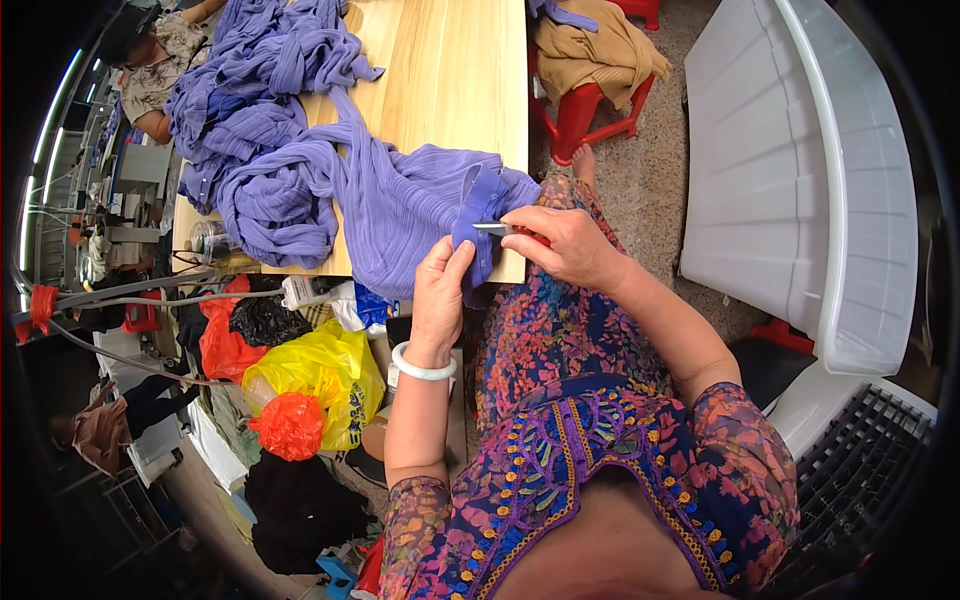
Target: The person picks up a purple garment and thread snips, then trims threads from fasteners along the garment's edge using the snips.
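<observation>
A purple ribbed garment [400, 200] lies across the near right part of the wooden table. My left hand [440, 290] pinches its smooth band [482, 215] between thumb and fingers, close to the table's corner. In my right hand [572, 246] are small red-handled scissors [490, 228], their metal blade pointing left over the band. I cannot tell whether the blade touches the fabric. My fingers partly hide the handles.
More purple garments [270, 190] are heaped on the left of the wooden table [445, 70]. A red stool [577, 118] bears brown cloth at the far right. Large white bins [750, 170] stand right. Yellow [345, 370] and red bags sit below left. Another person [155, 75] is at far left.
</observation>
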Action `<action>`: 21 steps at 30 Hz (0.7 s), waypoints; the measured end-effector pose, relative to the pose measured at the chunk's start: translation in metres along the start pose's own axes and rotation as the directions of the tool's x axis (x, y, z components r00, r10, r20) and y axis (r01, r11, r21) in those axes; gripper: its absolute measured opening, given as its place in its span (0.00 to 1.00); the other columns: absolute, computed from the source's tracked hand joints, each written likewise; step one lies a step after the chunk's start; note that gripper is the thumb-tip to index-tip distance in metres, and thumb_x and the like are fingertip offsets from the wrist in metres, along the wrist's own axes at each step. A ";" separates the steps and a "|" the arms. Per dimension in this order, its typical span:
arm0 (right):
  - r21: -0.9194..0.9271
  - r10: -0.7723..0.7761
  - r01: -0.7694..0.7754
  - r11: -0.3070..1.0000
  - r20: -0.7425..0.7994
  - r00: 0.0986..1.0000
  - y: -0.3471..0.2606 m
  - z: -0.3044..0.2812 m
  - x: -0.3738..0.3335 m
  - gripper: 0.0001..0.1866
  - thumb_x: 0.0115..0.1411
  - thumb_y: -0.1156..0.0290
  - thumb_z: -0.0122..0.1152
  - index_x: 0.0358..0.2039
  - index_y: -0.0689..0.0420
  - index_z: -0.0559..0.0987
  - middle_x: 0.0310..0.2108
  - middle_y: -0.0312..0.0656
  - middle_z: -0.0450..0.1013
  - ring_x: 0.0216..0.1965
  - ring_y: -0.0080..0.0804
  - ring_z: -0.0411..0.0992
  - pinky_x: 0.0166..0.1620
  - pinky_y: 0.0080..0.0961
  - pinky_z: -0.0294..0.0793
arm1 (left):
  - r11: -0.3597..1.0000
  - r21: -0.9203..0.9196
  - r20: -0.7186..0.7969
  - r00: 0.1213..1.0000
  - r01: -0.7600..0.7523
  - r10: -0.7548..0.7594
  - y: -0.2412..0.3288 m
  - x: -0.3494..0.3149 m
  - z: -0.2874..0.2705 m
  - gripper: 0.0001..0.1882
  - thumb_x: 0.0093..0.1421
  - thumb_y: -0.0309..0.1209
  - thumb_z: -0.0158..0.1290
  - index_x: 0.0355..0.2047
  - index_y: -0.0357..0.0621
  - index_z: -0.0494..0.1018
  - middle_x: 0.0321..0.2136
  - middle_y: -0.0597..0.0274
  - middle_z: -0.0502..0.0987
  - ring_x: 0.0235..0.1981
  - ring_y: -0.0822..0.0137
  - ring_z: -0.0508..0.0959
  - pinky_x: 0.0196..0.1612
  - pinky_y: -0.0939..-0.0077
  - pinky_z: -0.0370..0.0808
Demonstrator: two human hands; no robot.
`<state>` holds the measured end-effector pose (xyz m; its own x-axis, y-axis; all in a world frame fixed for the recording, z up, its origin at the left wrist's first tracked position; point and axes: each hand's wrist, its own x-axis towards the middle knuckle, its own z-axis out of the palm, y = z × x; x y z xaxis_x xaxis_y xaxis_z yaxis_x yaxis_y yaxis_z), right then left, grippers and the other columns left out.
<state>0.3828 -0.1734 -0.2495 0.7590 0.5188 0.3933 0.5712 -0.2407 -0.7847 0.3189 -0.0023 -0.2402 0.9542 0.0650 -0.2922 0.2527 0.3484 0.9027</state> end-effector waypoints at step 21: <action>-0.230 -0.111 0.098 0.968 -0.045 0.993 -0.002 -0.001 -0.006 0.12 0.50 0.66 0.58 0.33 0.58 0.73 0.23 0.40 0.70 0.23 0.34 0.71 0.26 0.25 0.70 | 0.966 -0.242 -0.026 0.995 0.090 -0.099 0.003 0.006 0.003 0.08 0.60 0.28 0.44 0.37 0.38 0.69 0.33 0.65 0.73 0.33 0.77 0.72 0.40 0.83 0.69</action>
<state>0.3769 -0.1767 -0.2498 0.7042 0.5048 0.4992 0.6992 -0.3713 -0.6109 0.3260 -0.0033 -0.2387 0.9201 0.0541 -0.3879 0.2910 0.5684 0.7695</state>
